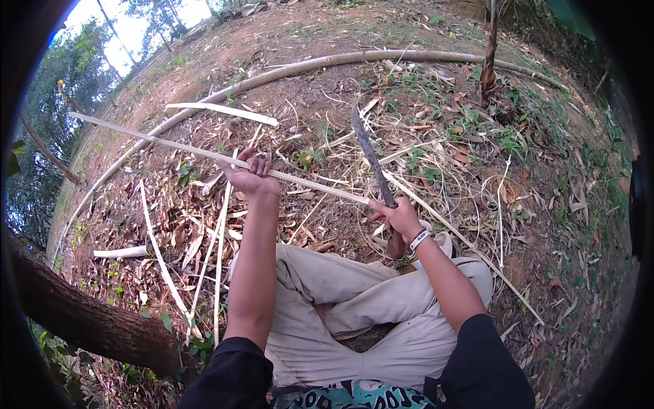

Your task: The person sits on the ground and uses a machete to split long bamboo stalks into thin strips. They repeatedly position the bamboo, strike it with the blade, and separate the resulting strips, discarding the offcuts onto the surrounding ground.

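Note:
A long, pale bamboo strip (317,185) slants across in front of me, its far end up at the left. My left hand (251,178) is closed around its middle, palm up. My right hand (400,217) grips a machete (370,153) where the dark blade meets the brown wooden handle. The blade points up and away from me, apart from my left hand. The strip's near end reaches the thumb and fingers of my right hand; whether they pinch it too, I cannot tell.
Split bamboo pieces (225,108) and thin shavings (443,177) lie over the leafy ground. Beyond them a long bamboo pole (306,66) curves across. A thick trunk (88,317) stands close at the left. My crossed legs (361,286) are just below my hands.

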Action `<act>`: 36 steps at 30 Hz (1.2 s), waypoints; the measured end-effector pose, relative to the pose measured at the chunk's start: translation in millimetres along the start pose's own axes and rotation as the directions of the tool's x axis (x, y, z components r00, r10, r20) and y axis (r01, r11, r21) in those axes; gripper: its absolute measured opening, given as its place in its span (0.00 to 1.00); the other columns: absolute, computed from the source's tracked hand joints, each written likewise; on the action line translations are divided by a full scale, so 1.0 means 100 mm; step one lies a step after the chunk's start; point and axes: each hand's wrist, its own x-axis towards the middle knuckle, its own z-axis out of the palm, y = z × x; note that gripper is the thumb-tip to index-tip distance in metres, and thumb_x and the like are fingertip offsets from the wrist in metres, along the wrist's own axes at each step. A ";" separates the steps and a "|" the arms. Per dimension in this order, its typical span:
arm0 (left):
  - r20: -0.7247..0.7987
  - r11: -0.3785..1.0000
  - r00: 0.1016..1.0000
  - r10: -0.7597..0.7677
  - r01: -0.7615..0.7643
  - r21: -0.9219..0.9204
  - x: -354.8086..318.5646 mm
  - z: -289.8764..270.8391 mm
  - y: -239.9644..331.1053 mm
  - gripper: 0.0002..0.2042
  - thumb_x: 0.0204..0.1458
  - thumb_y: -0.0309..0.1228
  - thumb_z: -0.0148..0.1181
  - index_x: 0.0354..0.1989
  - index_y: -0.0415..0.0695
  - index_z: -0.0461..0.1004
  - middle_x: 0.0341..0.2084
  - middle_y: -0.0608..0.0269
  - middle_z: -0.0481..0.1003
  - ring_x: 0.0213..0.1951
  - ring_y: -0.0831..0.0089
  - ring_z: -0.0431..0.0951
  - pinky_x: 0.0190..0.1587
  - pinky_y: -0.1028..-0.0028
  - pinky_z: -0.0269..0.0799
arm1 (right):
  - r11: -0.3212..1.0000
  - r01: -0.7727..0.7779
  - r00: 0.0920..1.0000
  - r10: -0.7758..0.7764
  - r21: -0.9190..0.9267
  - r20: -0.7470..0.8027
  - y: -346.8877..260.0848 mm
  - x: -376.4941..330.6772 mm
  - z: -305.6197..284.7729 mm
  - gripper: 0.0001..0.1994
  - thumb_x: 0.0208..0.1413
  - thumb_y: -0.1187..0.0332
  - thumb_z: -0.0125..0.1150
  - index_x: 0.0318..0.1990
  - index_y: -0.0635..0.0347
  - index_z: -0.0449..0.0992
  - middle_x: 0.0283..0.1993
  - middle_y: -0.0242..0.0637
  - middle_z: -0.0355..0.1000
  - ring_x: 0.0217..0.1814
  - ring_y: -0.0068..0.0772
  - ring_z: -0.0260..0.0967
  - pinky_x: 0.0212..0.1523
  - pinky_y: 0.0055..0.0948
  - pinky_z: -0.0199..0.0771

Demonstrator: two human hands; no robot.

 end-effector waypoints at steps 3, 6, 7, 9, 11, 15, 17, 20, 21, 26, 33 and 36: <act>-0.045 0.975 0.997 0.070 -0.059 0.213 -0.07 0.12 -0.04 0.32 0.56 0.66 0.45 0.20 0.45 0.64 0.09 0.77 0.52 0.12 0.84 0.48 0.15 0.81 0.43 | 0.905 -0.002 0.988 -0.065 -0.425 -0.142 0.34 0.26 -0.03 0.15 0.52 0.58 0.67 0.35 0.63 0.78 0.25 0.40 0.78 0.22 0.26 0.75 0.23 0.25 0.73; -0.018 0.945 0.983 0.182 -0.170 0.280 0.04 -0.01 -0.18 0.31 0.59 0.62 0.43 0.17 0.47 0.63 0.08 0.79 0.50 0.12 0.84 0.45 0.16 0.79 0.40 | 0.756 0.031 0.971 -0.178 -0.654 -0.160 0.52 0.24 0.05 0.13 0.52 0.61 0.60 0.32 0.65 0.77 0.30 0.51 0.77 0.33 0.50 0.76 0.38 0.43 0.75; -0.006 0.932 0.974 0.227 -0.215 0.292 0.10 -0.11 -0.26 0.31 0.60 0.61 0.43 0.16 0.47 0.63 0.08 0.79 0.48 0.11 0.84 0.44 0.16 0.78 0.39 | 0.725 0.095 0.973 -0.213 -0.682 -0.091 0.52 0.22 0.09 0.14 0.52 0.62 0.56 0.36 0.66 0.75 0.37 0.58 0.75 0.42 0.60 0.73 0.43 0.51 0.72; 0.060 0.865 0.948 0.312 -0.310 0.395 0.16 -0.25 -0.41 0.30 0.62 0.58 0.41 0.15 0.47 0.63 0.08 0.79 0.49 0.12 0.85 0.45 0.16 0.79 0.39 | 0.737 0.074 0.992 -0.123 -0.672 -0.026 0.38 0.08 0.23 0.18 0.54 0.60 0.54 0.46 0.65 0.70 0.36 0.57 0.75 0.43 0.60 0.73 0.45 0.52 0.71; 0.188 0.809 0.913 0.363 -0.409 0.422 0.22 -0.34 -0.53 0.29 0.65 0.53 0.39 0.15 0.46 0.64 0.08 0.78 0.52 0.12 0.86 0.49 0.17 0.79 0.41 | 0.743 0.083 0.996 -0.072 -0.664 0.044 0.20 -0.04 0.40 0.20 0.56 0.60 0.52 0.51 0.64 0.65 0.34 0.59 0.74 0.40 0.61 0.73 0.43 0.53 0.70; 0.244 0.725 0.884 0.399 -0.467 0.506 0.30 -0.35 -0.68 0.28 0.65 0.48 0.43 0.12 0.47 0.64 0.07 0.74 0.58 0.13 0.85 0.54 0.18 0.79 0.45 | 0.836 0.143 0.988 -0.094 -0.530 0.119 -0.02 -0.18 0.75 0.15 0.56 0.64 0.51 0.46 0.66 0.66 0.33 0.60 0.73 0.37 0.64 0.72 0.41 0.55 0.70; 0.270 0.721 0.878 0.396 -0.479 0.501 0.36 -0.31 -0.71 0.27 0.64 0.48 0.43 0.12 0.47 0.64 0.07 0.74 0.58 0.13 0.84 0.55 0.18 0.79 0.46 | 0.766 0.244 0.969 -0.220 -0.595 0.114 0.16 -0.06 0.78 0.13 0.55 0.66 0.51 0.44 0.66 0.66 0.32 0.60 0.73 0.36 0.65 0.72 0.41 0.56 0.70; 0.235 0.759 0.917 0.322 -0.399 0.515 0.47 -0.38 -0.66 0.27 0.65 0.48 0.42 0.13 0.48 0.65 0.07 0.74 0.59 0.12 0.83 0.55 0.18 0.79 0.47 | 0.687 0.276 0.959 -0.247 -0.672 0.142 0.35 0.09 0.81 0.12 0.53 0.69 0.49 0.41 0.68 0.65 0.31 0.62 0.73 0.36 0.67 0.71 0.40 0.57 0.71; 0.216 0.773 0.928 0.303 -0.372 0.514 0.53 -0.40 -0.63 0.27 0.66 0.48 0.41 0.14 0.48 0.65 0.07 0.75 0.58 0.12 0.83 0.54 0.18 0.78 0.47 | 0.678 0.279 0.959 -0.234 -0.680 0.160 0.36 0.14 0.83 0.11 0.53 0.69 0.49 0.41 0.68 0.65 0.30 0.62 0.73 0.36 0.68 0.71 0.40 0.57 0.72; 0.184 0.725 0.921 0.343 -0.384 0.572 0.53 -0.43 -0.58 0.27 0.68 0.48 0.38 0.16 0.49 0.65 0.08 0.77 0.55 0.13 0.84 0.52 0.20 0.80 0.48 | 0.651 0.403 0.909 -0.367 -0.643 0.198 0.05 0.12 1.03 0.12 0.53 0.70 0.50 0.43 0.68 0.64 0.29 0.62 0.73 0.35 0.68 0.72 0.39 0.57 0.73; 0.194 0.731 0.911 0.364 -0.409 0.547 0.38 -0.49 -0.62 0.27 0.68 0.48 0.37 0.17 0.45 0.65 0.10 0.77 0.52 0.14 0.84 0.50 0.18 0.79 0.44 | 0.617 0.252 0.964 -0.093 -0.745 0.249 0.42 0.40 0.91 0.13 0.54 0.70 0.50 0.45 0.69 0.66 0.30 0.60 0.75 0.36 0.63 0.75 0.41 0.55 0.75; 0.185 0.718 0.902 0.390 -0.423 0.552 0.35 -0.53 -0.61 0.27 0.67 0.49 0.36 0.17 0.46 0.64 0.11 0.76 0.53 0.14 0.84 0.51 0.18 0.80 0.44 | 0.605 0.311 0.949 -0.150 -0.733 0.278 0.29 0.29 0.91 0.13 0.52 0.70 0.52 0.44 0.66 0.64 0.27 0.59 0.73 0.32 0.64 0.74 0.37 0.54 0.75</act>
